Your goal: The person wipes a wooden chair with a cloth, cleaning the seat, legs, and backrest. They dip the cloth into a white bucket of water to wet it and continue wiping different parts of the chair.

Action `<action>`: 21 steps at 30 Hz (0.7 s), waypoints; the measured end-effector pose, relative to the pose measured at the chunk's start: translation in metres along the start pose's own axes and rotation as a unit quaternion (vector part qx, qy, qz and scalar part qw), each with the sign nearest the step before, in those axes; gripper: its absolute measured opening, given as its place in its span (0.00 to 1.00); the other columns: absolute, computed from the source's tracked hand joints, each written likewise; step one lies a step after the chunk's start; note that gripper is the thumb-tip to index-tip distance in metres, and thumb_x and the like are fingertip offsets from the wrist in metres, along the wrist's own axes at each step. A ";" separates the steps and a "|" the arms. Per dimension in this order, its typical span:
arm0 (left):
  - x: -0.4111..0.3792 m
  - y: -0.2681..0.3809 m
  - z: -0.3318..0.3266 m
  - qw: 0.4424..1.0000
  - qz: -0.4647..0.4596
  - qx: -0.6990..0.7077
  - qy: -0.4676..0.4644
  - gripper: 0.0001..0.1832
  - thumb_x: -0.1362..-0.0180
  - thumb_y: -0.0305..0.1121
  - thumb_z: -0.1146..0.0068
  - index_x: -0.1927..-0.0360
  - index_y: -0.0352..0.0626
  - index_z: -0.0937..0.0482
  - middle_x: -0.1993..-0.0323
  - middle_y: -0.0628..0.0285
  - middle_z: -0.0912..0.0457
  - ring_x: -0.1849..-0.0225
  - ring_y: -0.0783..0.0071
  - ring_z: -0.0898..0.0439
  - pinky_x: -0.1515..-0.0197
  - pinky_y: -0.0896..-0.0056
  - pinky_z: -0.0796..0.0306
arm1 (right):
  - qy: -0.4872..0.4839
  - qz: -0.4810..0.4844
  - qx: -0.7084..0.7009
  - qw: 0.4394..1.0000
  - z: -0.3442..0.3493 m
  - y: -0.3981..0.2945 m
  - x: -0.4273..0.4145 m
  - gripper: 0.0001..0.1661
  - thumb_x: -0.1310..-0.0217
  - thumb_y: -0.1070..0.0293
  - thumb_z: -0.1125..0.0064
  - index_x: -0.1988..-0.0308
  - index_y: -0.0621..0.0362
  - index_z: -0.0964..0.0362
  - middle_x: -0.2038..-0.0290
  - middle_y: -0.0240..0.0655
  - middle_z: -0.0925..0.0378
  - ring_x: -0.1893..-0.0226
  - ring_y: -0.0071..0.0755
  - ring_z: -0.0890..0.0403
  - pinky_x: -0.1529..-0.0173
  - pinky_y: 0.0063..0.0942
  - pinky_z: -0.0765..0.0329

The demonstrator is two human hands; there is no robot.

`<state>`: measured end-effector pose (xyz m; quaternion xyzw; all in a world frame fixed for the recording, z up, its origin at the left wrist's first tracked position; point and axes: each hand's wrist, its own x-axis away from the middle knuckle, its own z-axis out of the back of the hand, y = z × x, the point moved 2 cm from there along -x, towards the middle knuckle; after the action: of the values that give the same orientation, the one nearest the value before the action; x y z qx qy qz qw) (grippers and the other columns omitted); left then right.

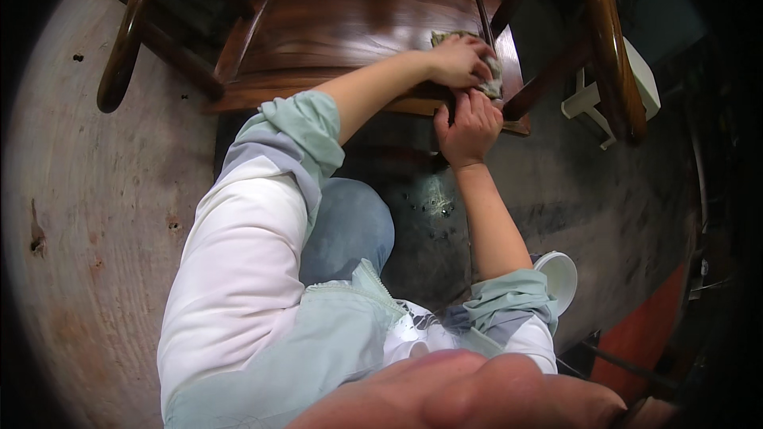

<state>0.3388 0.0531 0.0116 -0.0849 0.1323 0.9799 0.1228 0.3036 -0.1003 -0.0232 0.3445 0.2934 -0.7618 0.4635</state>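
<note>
A glossy dark-brown wooden chair seat lies before me, with clear grain and a raised front rail. My left hand reaches across to the seat's right front corner. Its bent fingers hold a crumpled, patterned cloth down on the wood, and much of the cloth is hidden under them. Just below it, my right hand grips the front edge of the seat, close to the cloth. Its fingertips are partly hidden.
Curved wooden armrests stick out at the left and right. A pale plastic stool stands beyond the right armrest. A worn wooden board spans the left side. A white tub is by my right elbow, near a red panel.
</note>
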 end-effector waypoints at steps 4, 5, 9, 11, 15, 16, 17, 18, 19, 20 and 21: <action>0.003 0.005 -0.002 0.998 -0.007 0.037 0.043 0.12 0.44 0.41 0.40 0.56 0.63 0.13 0.37 0.67 0.29 0.32 0.54 0.38 0.30 0.48 0.46 | -0.014 -0.002 0.009 1.000 -0.001 0.001 0.001 0.24 0.50 0.56 0.39 0.54 0.58 0.22 0.54 0.40 0.21 0.50 0.41 0.23 0.49 0.39 0.31; 0.000 0.005 -0.001 0.998 -0.003 0.031 0.049 0.11 0.44 0.42 0.39 0.57 0.63 0.13 0.38 0.67 0.28 0.32 0.54 0.37 0.31 0.48 0.45 | -0.008 0.006 0.019 1.000 0.000 0.001 0.002 0.24 0.50 0.56 0.39 0.54 0.57 0.22 0.54 0.40 0.21 0.50 0.41 0.23 0.49 0.38 0.31; -0.011 -0.010 0.004 0.999 0.010 0.021 0.046 0.11 0.45 0.47 0.38 0.60 0.64 0.13 0.41 0.66 0.26 0.35 0.56 0.34 0.36 0.48 0.38 | -0.017 0.012 -0.016 1.000 0.000 0.001 0.002 0.24 0.48 0.57 0.41 0.52 0.56 0.22 0.53 0.36 0.21 0.49 0.39 0.22 0.50 0.38 0.31; -0.019 -0.026 0.009 0.996 0.059 -0.050 0.039 0.16 0.44 0.51 0.39 0.53 0.68 0.16 0.41 0.63 0.27 0.37 0.56 0.32 0.39 0.45 0.34 | -0.009 0.020 -0.027 0.999 0.000 0.001 0.002 0.23 0.46 0.57 0.43 0.51 0.55 0.22 0.52 0.34 0.20 0.49 0.38 0.22 0.50 0.37 0.31; -0.022 -0.073 0.016 0.970 0.204 -0.109 0.072 0.22 0.42 0.57 0.46 0.45 0.72 0.20 0.39 0.63 0.28 0.35 0.56 0.33 0.39 0.39 0.34 | -0.005 0.033 -0.024 0.999 -0.001 0.000 0.002 0.23 0.43 0.56 0.46 0.51 0.54 0.22 0.52 0.32 0.20 0.49 0.38 0.21 0.51 0.36 0.31; -0.018 -0.088 0.019 0.959 0.240 -0.125 0.081 0.22 0.41 0.57 0.47 0.44 0.72 0.20 0.39 0.62 0.29 0.35 0.56 0.34 0.39 0.39 0.35 | -0.003 0.037 -0.022 0.999 -0.002 0.000 0.002 0.23 0.43 0.56 0.47 0.51 0.54 0.22 0.52 0.32 0.20 0.50 0.38 0.21 0.51 0.36 0.31; -0.008 -0.105 0.023 0.950 0.274 -0.124 0.081 0.24 0.41 0.57 0.49 0.42 0.72 0.22 0.37 0.63 0.31 0.34 0.56 0.34 0.38 0.37 0.36 | -0.001 0.043 -0.020 0.999 -0.002 -0.001 0.002 0.23 0.43 0.55 0.47 0.51 0.54 0.21 0.52 0.32 0.20 0.50 0.37 0.21 0.52 0.36 0.31; 0.004 -0.123 0.027 0.933 0.322 -0.126 0.099 0.24 0.42 0.55 0.51 0.41 0.72 0.22 0.37 0.63 0.31 0.34 0.56 0.34 0.37 0.36 0.36 | 0.002 0.043 -0.019 0.999 -0.002 0.000 0.002 0.23 0.43 0.55 0.48 0.51 0.54 0.21 0.53 0.32 0.20 0.50 0.37 0.20 0.52 0.35 0.31; 0.021 -0.141 0.034 0.917 0.362 -0.137 0.100 0.25 0.41 0.56 0.53 0.40 0.73 0.23 0.37 0.64 0.31 0.34 0.56 0.34 0.37 0.36 0.37 | 0.005 0.046 -0.018 0.999 -0.002 0.000 0.002 0.23 0.43 0.56 0.47 0.51 0.54 0.21 0.53 0.32 0.20 0.50 0.37 0.20 0.52 0.35 0.30; 0.041 -0.158 0.041 0.901 0.405 -0.113 0.102 0.25 0.44 0.53 0.48 0.40 0.74 0.23 0.35 0.64 0.33 0.32 0.56 0.37 0.35 0.32 0.42 | 0.009 0.045 -0.020 0.999 -0.002 0.000 0.002 0.23 0.44 0.56 0.47 0.51 0.54 0.21 0.53 0.32 0.20 0.50 0.37 0.20 0.52 0.35 0.30; 0.064 -0.173 0.050 0.886 0.435 -0.113 0.111 0.25 0.44 0.53 0.49 0.40 0.74 0.22 0.35 0.63 0.33 0.32 0.56 0.37 0.34 0.32 0.42 | 0.013 0.043 -0.025 0.999 -0.002 0.000 0.002 0.23 0.44 0.57 0.47 0.52 0.54 0.21 0.53 0.32 0.19 0.50 0.37 0.20 0.52 0.35 0.30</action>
<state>0.3159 0.2426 0.0055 -0.1401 0.0570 0.9274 -0.3422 0.3034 -0.0996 -0.0260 0.3552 0.3030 -0.7292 0.5002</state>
